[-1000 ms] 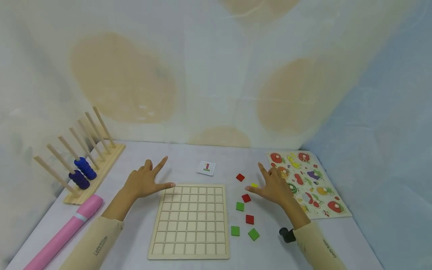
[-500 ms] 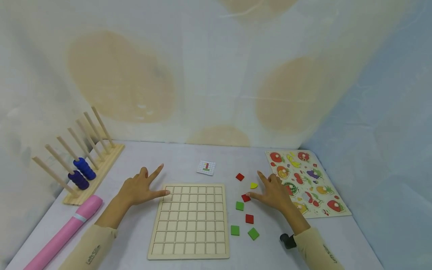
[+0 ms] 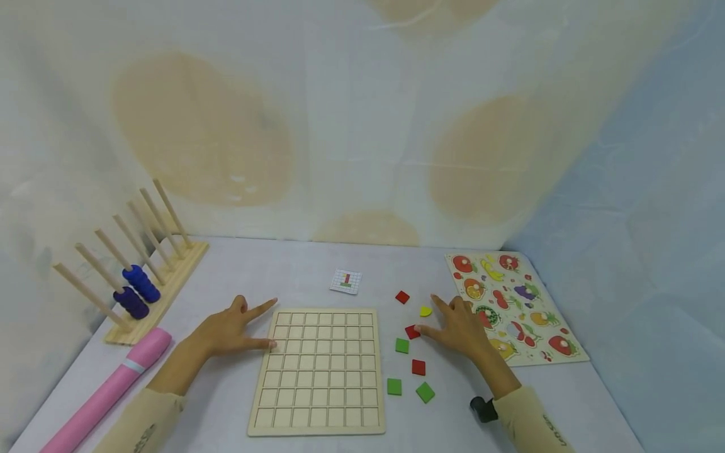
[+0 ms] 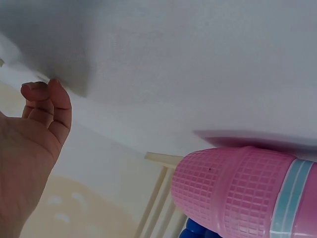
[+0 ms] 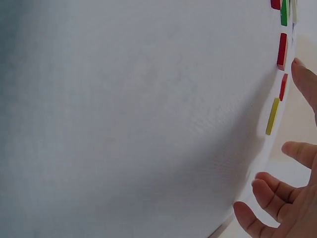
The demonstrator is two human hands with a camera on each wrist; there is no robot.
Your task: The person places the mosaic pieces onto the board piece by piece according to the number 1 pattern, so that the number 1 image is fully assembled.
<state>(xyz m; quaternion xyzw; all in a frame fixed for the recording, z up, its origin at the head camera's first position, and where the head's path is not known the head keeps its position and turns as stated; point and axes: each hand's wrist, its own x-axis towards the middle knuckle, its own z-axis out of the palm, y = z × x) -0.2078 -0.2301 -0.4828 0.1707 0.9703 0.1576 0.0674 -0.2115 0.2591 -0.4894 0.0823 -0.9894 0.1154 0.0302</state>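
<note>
My left hand (image 3: 229, 330) hovers at the left edge of a wooden grid board (image 3: 320, 380), thumb and index finger spread, the thumb tip overlapping the board's edge. Nothing is in its fingers; the other fingers are bent in the left wrist view. On the right, my right hand (image 3: 461, 326) also has thumb and index finger apart and holds nothing. Its thumb tip is right at a red tile (image 3: 411, 331), with a yellow piece (image 3: 425, 311) between thumb and index. More red and green tiles, such as a green tile (image 3: 394, 386), lie scattered right of the board.
A small card with a grid pattern (image 3: 345, 281) lies behind the board. A fruit picture board (image 3: 535, 340) is at the right. To the left are a wooden peg rack (image 3: 184, 267) with blue and purple beads and a pink tube-like object (image 3: 107, 393).
My left hand has moved down and slightly left along the board's edge. The right hand has shifted slightly down, leaving the yellow piece in full view. Board and tiles stay put.
</note>
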